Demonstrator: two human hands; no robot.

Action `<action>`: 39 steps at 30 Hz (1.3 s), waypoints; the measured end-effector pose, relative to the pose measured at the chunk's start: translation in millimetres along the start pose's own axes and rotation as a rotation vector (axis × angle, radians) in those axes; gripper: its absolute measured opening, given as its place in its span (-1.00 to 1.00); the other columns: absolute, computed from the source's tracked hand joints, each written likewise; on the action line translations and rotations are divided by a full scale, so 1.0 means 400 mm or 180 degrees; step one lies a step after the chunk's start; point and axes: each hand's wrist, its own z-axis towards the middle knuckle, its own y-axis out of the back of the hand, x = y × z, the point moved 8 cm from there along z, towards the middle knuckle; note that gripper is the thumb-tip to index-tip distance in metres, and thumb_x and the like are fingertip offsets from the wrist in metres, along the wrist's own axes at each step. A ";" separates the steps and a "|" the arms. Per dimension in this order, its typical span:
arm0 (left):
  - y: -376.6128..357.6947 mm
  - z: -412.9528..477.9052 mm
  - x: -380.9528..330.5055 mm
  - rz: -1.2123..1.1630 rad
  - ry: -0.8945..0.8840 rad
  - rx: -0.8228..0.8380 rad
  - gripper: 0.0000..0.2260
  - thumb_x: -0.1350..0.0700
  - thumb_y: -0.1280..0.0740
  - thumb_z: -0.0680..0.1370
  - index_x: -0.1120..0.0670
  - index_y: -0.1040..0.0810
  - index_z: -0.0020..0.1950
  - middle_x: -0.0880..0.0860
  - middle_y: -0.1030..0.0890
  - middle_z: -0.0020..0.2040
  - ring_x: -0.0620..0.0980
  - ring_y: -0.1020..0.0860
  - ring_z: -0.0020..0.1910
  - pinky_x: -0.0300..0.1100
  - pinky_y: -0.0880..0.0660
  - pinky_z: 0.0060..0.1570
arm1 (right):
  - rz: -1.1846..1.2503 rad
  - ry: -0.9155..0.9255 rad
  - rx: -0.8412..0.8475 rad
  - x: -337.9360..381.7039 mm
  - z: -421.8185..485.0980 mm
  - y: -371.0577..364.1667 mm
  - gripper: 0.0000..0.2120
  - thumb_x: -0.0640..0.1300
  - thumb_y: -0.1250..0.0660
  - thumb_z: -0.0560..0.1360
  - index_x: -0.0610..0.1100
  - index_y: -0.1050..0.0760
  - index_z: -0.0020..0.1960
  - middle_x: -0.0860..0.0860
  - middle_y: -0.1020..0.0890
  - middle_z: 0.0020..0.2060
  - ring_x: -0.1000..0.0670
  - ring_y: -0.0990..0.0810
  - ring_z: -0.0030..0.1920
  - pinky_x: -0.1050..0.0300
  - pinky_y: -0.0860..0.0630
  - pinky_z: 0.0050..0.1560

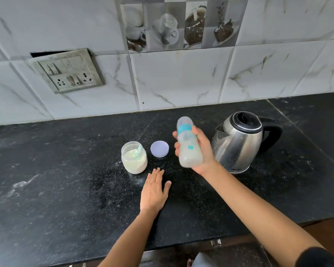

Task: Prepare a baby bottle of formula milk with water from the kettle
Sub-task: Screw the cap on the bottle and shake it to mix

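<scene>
**A:** Where's the baby bottle point(189, 143)?

**B:** Just left of the steel electric kettle point(239, 143), lifted off the counter. The right hand point(202, 151) grips it round the lower body, teat end tilted toward the wall. Its teal collar is on and the contents look milky and blurred, so I'd judge it's being shaken to mix.

**A:** And the left hand point(154, 193)?

**B:** Flat, fingers straight, holding nothing. It rests on the black countertop point(66, 170) left of the kettle and nearer the person, probably for steadiness.

**A:** Room to move?

**B:** The kettle's spout sits close beside the right wrist, so a wide swing could knock it. Farther left stands the open formula jar point(134, 157), with its lilac lid point(159, 148) between the jar and the bottle. Toward the counter's front edge looks safer.
</scene>
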 end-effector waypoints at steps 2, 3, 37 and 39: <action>0.000 0.001 0.001 -0.0019 -0.0001 0.0019 -0.53 -0.11 -0.10 0.64 0.07 -0.25 0.50 0.00 -0.23 0.52 -0.08 -0.08 0.53 -0.27 0.12 0.46 | 0.0560 0.0202 -0.0380 0.036 0.024 0.015 -0.71 0.03 -0.24 0.53 -0.19 -0.47 0.06 -0.12 -0.58 -0.18 -0.04 -0.60 -0.37 0.17 -0.58 -0.34; 0.000 -0.001 0.001 -0.0020 0.0007 0.0015 -0.53 -0.11 -0.10 0.63 0.07 -0.26 0.50 0.01 -0.24 0.52 -0.08 -0.09 0.53 -0.26 0.11 0.47 | 0.0771 0.0264 -0.0484 0.043 0.026 0.019 -0.72 0.04 -0.24 0.53 -0.19 -0.48 0.00 -0.12 -0.57 -0.20 -0.04 -0.61 -0.36 0.18 -0.59 -0.34; 0.002 -0.003 -0.002 0.0034 0.0041 0.0033 -0.51 -0.11 -0.10 0.64 0.08 -0.24 0.51 0.02 -0.22 0.53 -0.06 -0.08 0.53 -0.24 0.07 0.47 | 0.0372 0.0317 -0.0274 0.027 -0.047 -0.019 -0.64 0.12 -0.18 0.56 -0.17 -0.44 0.10 -0.10 -0.57 -0.23 -0.04 -0.57 -0.42 0.17 -0.55 -0.38; -0.001 -0.004 -0.002 0.0059 0.0049 0.0039 -0.51 -0.11 -0.10 0.64 0.08 -0.23 0.51 0.02 -0.21 0.53 -0.06 -0.08 0.53 -0.24 0.07 0.46 | -0.0160 0.0109 0.0012 -0.022 -0.073 -0.017 -0.58 0.12 -0.19 0.55 -0.10 -0.33 0.30 -0.10 -0.56 -0.15 -0.06 -0.56 -0.40 0.14 -0.53 -0.37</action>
